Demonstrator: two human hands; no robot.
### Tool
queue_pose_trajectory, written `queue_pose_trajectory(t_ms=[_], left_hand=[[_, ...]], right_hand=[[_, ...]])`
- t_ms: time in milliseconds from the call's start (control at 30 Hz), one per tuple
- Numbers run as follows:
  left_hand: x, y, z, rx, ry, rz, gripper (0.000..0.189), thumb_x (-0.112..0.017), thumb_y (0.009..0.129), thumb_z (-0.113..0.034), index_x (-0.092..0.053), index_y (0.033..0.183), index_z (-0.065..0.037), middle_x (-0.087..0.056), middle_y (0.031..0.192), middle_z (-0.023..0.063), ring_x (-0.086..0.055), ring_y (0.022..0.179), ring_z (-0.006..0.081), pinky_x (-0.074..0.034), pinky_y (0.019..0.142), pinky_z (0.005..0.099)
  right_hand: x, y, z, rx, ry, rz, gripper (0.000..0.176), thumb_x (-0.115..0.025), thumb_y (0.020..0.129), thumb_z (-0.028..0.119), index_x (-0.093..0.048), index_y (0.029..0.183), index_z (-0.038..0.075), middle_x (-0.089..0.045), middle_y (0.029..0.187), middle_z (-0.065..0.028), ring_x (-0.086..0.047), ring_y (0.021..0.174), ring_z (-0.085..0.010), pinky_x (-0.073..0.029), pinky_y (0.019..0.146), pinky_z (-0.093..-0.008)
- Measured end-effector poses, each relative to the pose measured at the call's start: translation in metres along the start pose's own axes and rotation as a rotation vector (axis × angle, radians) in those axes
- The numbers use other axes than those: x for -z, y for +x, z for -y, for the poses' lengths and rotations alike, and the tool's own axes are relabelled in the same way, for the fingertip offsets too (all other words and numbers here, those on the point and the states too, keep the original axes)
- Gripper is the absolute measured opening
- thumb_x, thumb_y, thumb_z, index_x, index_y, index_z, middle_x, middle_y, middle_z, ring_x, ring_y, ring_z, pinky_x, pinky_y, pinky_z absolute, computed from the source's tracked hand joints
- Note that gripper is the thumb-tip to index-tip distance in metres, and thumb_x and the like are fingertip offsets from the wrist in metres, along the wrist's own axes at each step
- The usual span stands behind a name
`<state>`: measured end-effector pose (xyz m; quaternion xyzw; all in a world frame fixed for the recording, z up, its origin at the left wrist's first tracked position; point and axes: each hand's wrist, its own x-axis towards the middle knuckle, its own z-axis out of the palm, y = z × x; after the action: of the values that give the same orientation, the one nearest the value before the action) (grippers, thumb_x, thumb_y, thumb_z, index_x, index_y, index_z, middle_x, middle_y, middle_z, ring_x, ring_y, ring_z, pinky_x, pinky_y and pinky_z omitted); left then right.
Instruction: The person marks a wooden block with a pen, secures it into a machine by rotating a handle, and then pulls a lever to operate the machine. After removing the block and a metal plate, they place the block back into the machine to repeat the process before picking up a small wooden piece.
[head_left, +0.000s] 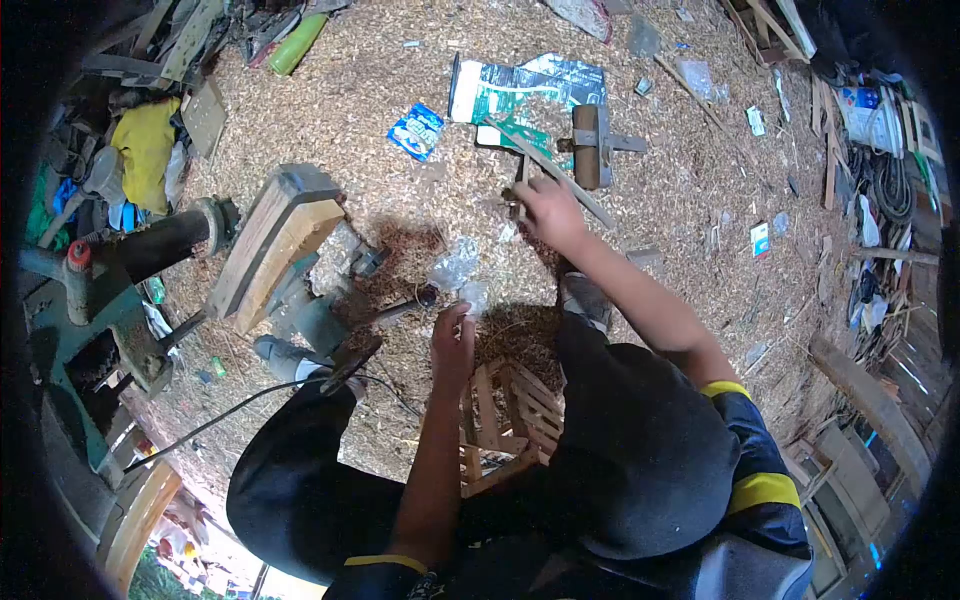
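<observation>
My left hand (pixel 453 340) is low between my knees, its fingers drawn together at the edge of a crumpled clear plastic bag (pixel 474 297). Farther forward, my right hand (pixel 550 213) reaches down to the chip-covered ground, fingers closed around a small, dark, thin piece that I cannot make out. Just beyond that hand a narrow wooden strip (pixel 560 172) lies at a slant. Beside the strip rests a brown cylinder (pixel 587 147) with a flat bar across it. Another clear plastic bag (pixel 455 264) lies between the two hands.
Wooden blocks (pixel 285 240) stand at the left by a green metal machine (pixel 75 320). A dark cable (pixel 240 405) runs past my left foot. Under me is a slatted wooden crate (pixel 500 410). A green printed sheet (pixel 530 90) and blue packet (pixel 417 132) lie ahead.
</observation>
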<state>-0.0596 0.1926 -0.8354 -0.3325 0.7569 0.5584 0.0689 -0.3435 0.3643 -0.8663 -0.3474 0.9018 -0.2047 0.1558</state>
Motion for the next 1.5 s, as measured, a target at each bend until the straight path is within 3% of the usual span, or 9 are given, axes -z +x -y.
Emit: queue_pose_trajectory(t_ms=[133,267,400,633,800,933,1133,1333,1500], left_hand=[[0.000,0.002,0.000,-0.088,0.047,-0.019,0.027,-0.063,0.103,-0.013,-0.069,0.126,-0.002,-0.071,0.127,0.0175,-0.068,0.121,0.0326,-0.053,0.105,0.0408],[-0.002,0.001,-0.008,0.024,0.033,0.001,0.026,-0.063,0.103,-0.013,-0.069,0.126,-0.001,-0.071,0.127,0.0179,-0.069,0.120,0.0319,-0.054,0.104,0.0410],[-0.002,-0.001,0.002,0.030,-0.018,-0.002,0.027,-0.062,0.104,-0.014,-0.069,0.127,-0.002,-0.071,0.128,0.0181,-0.070,0.117,0.0314,-0.055,0.103,0.0412],[-0.004,-0.005,0.008,-0.074,0.055,-0.007,0.027,-0.063,0.104,-0.014,-0.068,0.127,-0.002,-0.071,0.127,0.0200,-0.070,0.116,0.0334,-0.055,0.102,0.0432],[-0.007,-0.005,0.011,-0.125,0.058,-0.037,0.025,-0.063,0.104,-0.012,-0.068,0.126,-0.003,-0.071,0.126,0.0202,-0.069,0.118,0.0353,-0.054,0.103,0.0440],[-0.009,-0.008,0.015,-0.117,0.012,-0.035,0.023,-0.064,0.103,-0.012,-0.069,0.124,-0.003,-0.071,0.125,0.0189,-0.069,0.117,0.0351,-0.053,0.104,0.0434],[-0.007,-0.008,0.007,-0.025,-0.037,-0.001,0.023,-0.064,0.104,-0.013,-0.069,0.125,-0.003,-0.072,0.125,0.0175,-0.070,0.115,0.0326,-0.054,0.103,0.0420],[-0.008,-0.010,0.021,-0.025,-0.012,0.013,0.027,-0.062,0.107,-0.017,-0.068,0.128,-0.002,-0.070,0.130,0.0161,-0.068,0.119,0.0282,-0.053,0.104,0.0401],[-0.002,-0.008,0.012,-0.100,0.033,0.032,0.028,-0.061,0.107,-0.017,-0.067,0.129,0.000,-0.070,0.130,0.0173,-0.068,0.121,0.0284,-0.052,0.107,0.0397]], right_hand=[[-0.001,-0.028,0.005,-0.234,0.812,-0.061,0.030,-0.076,0.097,0.022,-0.058,0.118,0.010,-0.069,0.116,-0.0119,-0.066,0.109,-0.0279,-0.049,0.097,-0.0388],[-0.029,-0.049,-0.003,-0.370,0.998,-0.154,0.024,-0.072,0.100,0.013,-0.057,0.117,0.007,-0.071,0.116,-0.0060,-0.065,0.095,-0.0164,-0.052,0.086,-0.0354],[0.003,-0.046,0.023,-0.507,1.432,-0.023,0.020,-0.062,0.105,0.003,-0.054,0.122,0.007,-0.060,0.111,-0.0024,-0.062,0.107,-0.0125,-0.055,0.088,-0.0309],[0.027,-0.019,0.001,-0.346,0.955,-0.322,0.049,-0.069,0.102,0.021,-0.054,0.145,0.004,-0.069,0.128,-0.0144,-0.065,0.120,-0.0264,-0.048,0.107,-0.0371],[0.012,-0.048,-0.017,-0.392,0.255,-0.144,0.044,-0.075,0.087,0.014,-0.059,0.124,-0.001,-0.066,0.118,-0.0264,-0.064,0.108,-0.0455,-0.052,0.096,-0.0538],[0.004,-0.060,-0.005,-0.356,-0.104,-0.152,0.048,-0.078,0.083,0.013,-0.060,0.125,0.000,-0.060,0.124,-0.0240,-0.059,0.116,-0.0442,-0.049,0.097,-0.0557],[-0.004,-0.051,-0.012,-0.330,-0.241,-0.238,0.055,-0.073,0.081,0.006,-0.056,0.134,0.000,-0.060,0.118,-0.0219,-0.061,0.111,-0.0410,-0.050,0.094,-0.0539],[-0.017,-0.048,-0.032,-0.339,-0.259,-0.145,0.037,-0.073,0.082,0.005,-0.063,0.117,-0.001,-0.063,0.111,-0.0253,-0.065,0.098,-0.0442,-0.055,0.084,-0.0526],[-0.009,-0.056,-0.027,-0.389,0.006,-0.353,0.020,-0.063,0.093,0.005,-0.061,0.111,-0.002,-0.063,0.106,-0.0279,-0.064,0.093,-0.0478,-0.055,0.082,-0.0557]])
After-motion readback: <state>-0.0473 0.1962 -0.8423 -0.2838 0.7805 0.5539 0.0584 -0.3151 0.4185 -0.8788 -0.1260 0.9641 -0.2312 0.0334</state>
